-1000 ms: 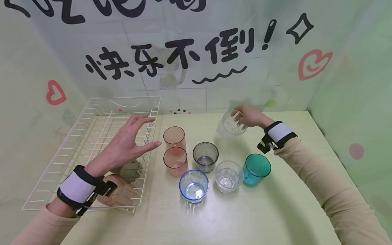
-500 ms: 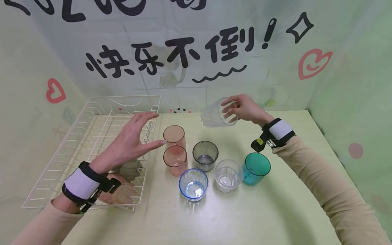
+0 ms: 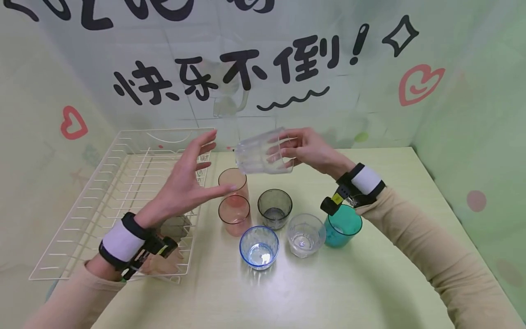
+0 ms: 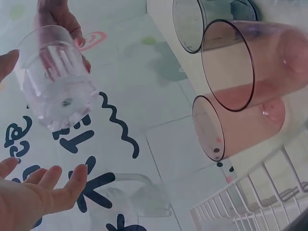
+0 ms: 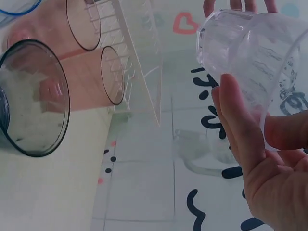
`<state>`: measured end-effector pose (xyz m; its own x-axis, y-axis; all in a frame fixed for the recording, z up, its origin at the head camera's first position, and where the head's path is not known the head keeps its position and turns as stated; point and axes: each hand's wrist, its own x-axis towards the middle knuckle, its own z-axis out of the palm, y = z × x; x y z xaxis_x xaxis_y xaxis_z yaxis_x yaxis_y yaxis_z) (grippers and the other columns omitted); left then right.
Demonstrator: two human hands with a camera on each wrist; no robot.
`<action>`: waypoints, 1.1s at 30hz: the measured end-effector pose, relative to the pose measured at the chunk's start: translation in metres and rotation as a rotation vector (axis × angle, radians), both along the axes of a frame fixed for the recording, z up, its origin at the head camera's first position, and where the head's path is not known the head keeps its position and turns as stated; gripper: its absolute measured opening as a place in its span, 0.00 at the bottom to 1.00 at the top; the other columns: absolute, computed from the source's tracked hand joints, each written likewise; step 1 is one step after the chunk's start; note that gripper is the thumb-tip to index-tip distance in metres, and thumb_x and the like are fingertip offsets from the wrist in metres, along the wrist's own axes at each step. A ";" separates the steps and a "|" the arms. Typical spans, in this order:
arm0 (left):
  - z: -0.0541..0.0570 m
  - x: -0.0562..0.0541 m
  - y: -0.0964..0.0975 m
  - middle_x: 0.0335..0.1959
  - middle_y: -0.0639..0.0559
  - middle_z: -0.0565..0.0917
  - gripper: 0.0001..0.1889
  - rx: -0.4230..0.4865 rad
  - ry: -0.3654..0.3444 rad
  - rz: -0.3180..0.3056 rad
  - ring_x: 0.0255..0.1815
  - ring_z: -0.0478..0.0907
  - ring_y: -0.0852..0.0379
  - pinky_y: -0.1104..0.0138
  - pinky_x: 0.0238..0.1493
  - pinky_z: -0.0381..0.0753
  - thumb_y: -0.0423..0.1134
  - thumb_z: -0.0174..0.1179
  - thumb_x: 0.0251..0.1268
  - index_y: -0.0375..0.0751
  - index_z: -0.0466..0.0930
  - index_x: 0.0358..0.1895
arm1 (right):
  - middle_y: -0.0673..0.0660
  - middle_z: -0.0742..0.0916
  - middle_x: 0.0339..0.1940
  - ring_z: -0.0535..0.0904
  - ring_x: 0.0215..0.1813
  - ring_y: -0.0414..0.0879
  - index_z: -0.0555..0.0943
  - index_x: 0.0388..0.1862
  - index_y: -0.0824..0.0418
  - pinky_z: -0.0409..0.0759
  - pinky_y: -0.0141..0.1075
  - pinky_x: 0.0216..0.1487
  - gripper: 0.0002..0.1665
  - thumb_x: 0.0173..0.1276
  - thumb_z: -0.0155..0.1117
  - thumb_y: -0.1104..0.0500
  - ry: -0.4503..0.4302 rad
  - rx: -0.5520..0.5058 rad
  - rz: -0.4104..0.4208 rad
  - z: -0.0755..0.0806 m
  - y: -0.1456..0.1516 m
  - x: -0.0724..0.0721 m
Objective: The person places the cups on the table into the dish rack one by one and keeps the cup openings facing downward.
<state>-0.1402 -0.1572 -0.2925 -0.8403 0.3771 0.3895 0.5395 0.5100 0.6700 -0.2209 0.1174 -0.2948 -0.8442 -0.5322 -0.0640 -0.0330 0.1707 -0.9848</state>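
Observation:
My right hand (image 3: 310, 151) pinches a clear drinking glass (image 3: 254, 154) at its rim, thumb inside the wall and fingers outside in the right wrist view. The glass is raised above the table and tipped sideways, its base toward the left. Facing that base, my left hand (image 3: 176, 187) has spread fingers and holds nothing; a gap shows between them in the left wrist view. Below stand two pink glasses (image 3: 234, 218), a smoky grey glass (image 3: 275, 208), a blue-rimmed glass (image 3: 260, 249), a clear faceted glass (image 3: 306, 235) and a teal glass (image 3: 344, 228).
A white wire dish rack (image 3: 102, 201) stands at the left, under my left arm. In its near right part lie a grey glass (image 3: 176, 226) and a pinkish one, partly hidden by the wrist. A printed wall sheet (image 3: 349, 109) closes off the back.
The clear glass has come up and left in my right hand, turning onto its side. My left hand has moved slightly right and up, toward it. The standing glasses have stayed put.

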 end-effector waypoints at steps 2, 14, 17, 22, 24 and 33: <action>0.000 -0.001 0.004 0.74 0.43 0.55 0.54 0.022 0.010 -0.012 0.71 0.59 0.43 0.46 0.59 0.71 0.33 0.76 0.41 0.41 0.50 0.73 | 0.67 0.85 0.49 0.85 0.43 0.46 0.71 0.61 0.70 0.84 0.38 0.35 0.22 0.69 0.51 0.73 -0.017 -0.029 0.028 0.001 -0.004 0.004; -0.002 -0.001 0.021 0.72 0.47 0.60 0.54 0.105 0.122 -0.080 0.70 0.60 0.48 0.46 0.56 0.73 0.32 0.78 0.35 0.40 0.56 0.71 | 0.67 0.84 0.51 0.84 0.46 0.48 0.67 0.65 0.70 0.83 0.43 0.45 0.25 0.69 0.52 0.72 -0.115 -0.117 0.099 0.002 -0.022 0.018; -0.001 -0.001 0.024 0.71 0.45 0.61 0.53 0.123 0.156 -0.095 0.69 0.61 0.50 0.46 0.55 0.75 0.32 0.79 0.34 0.38 0.58 0.70 | 0.68 0.83 0.53 0.83 0.48 0.48 0.65 0.66 0.71 0.81 0.47 0.49 0.26 0.68 0.52 0.72 -0.126 -0.134 0.115 0.000 -0.025 0.020; -0.001 -0.002 0.027 0.69 0.43 0.63 0.51 0.148 0.207 -0.107 0.68 0.61 0.52 0.50 0.56 0.74 0.32 0.79 0.32 0.36 0.61 0.68 | 0.68 0.81 0.55 0.82 0.48 0.48 0.64 0.66 0.71 0.80 0.48 0.51 0.26 0.69 0.50 0.72 -0.138 -0.164 0.154 -0.002 -0.028 0.020; -0.001 -0.003 0.029 0.68 0.41 0.64 0.51 0.148 0.229 -0.111 0.67 0.62 0.51 0.52 0.57 0.73 0.32 0.79 0.32 0.35 0.62 0.67 | 0.67 0.81 0.56 0.82 0.48 0.47 0.64 0.66 0.72 0.80 0.46 0.51 0.26 0.70 0.49 0.72 -0.146 -0.179 0.166 -0.002 -0.029 0.021; 0.001 0.000 0.032 0.66 0.42 0.66 0.48 0.137 0.255 -0.106 0.66 0.64 0.50 0.54 0.56 0.73 0.32 0.79 0.33 0.34 0.64 0.65 | 0.69 0.78 0.59 0.82 0.49 0.46 0.62 0.66 0.73 0.78 0.46 0.55 0.26 0.70 0.48 0.73 -0.188 -0.225 0.188 -0.002 -0.032 0.022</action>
